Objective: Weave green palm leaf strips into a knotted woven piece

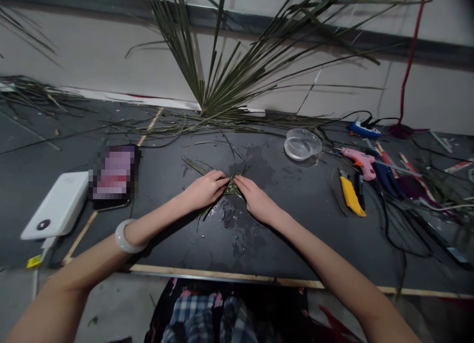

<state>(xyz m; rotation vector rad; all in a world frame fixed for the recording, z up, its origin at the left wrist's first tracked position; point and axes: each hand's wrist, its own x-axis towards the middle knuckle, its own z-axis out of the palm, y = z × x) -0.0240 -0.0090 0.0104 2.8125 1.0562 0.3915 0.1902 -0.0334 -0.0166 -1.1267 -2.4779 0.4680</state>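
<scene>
Head view, looking forward and down across a black tabletop [237,249]:

- In the hands: the left hand [205,189] and the right hand [257,200] meet near the middle of the table. Both are closed, with curled fingers pinching a small bundle of narrow green palm-leaf strips [232,188] from either side.
- Work at this moment: the hands are pressing the strips together. The fingers hide much of the bundle, so its exact shape cannot be told. Thin strip ends trail out beyond the hands.
- On the left wrist: a smooth white bangle [128,235].
- Near the hands: a wet patch [225,212] on the table, just below the bundle.
- Left of the hands: a white rectangular power bank [55,205] and a phone with a blurred screen [114,175].
- Right of the hands: a clear round plastic bowl [302,144], a pink glue gun [361,161] and a yellow utility knife [351,197].
- Far side: a large fan-shaped green palm frond [237,71] leans against a pale wall.
</scene>
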